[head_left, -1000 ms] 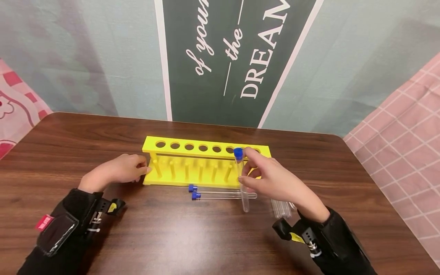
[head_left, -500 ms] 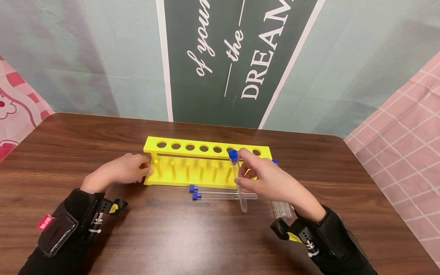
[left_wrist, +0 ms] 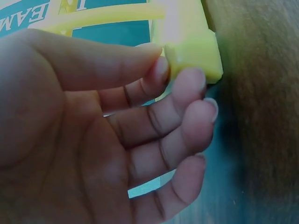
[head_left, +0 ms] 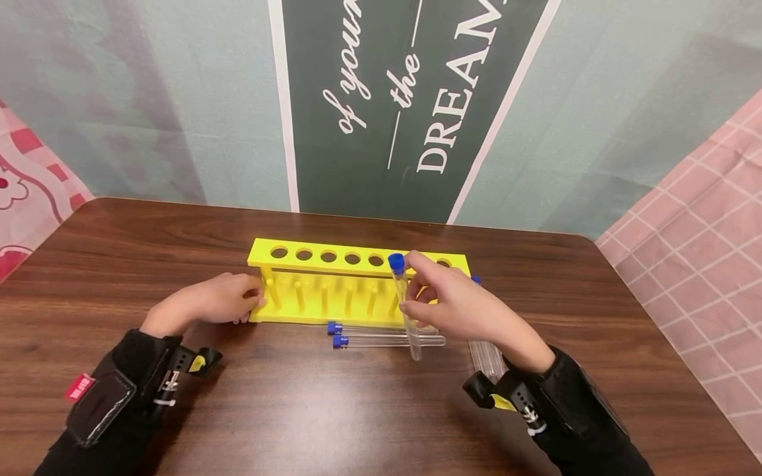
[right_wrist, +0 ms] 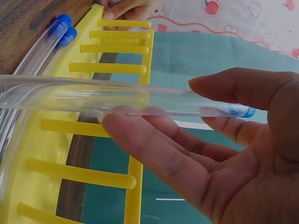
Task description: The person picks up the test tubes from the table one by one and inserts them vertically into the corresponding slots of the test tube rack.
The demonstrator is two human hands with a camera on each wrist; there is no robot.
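Observation:
My right hand (head_left: 464,304) holds a clear test tube (head_left: 412,334) with a blue cap, nearly upright in front of the yellow test tube rack (head_left: 309,312). Thumb and fingers pinch the tube's upper half; in the right wrist view its glass (right_wrist: 60,95) crosses in front of the rack's pegs. At the rack's left end, my left hand (head_left: 217,301) grips the base corner. The left wrist view has the thumb and index fingertip at that yellow corner (left_wrist: 198,58), the other fingers curled beside it. Holes in the rack's top bar show no tubes; its right part is partly hidden.
Two blue-capped test tubes (head_left: 375,342) lie along the rack's front edge on the brown wooden table (head_left: 297,410). Several more tubes (head_left: 488,360) lie right of the rack, partly under my right hand and wrist. A printed cloth (head_left: 232,132) hangs behind the table.
My right hand has moved a little to the left along the rack with the test tube, which now tilts slightly, cap to the left. The left hand has stayed at the rack's left end.

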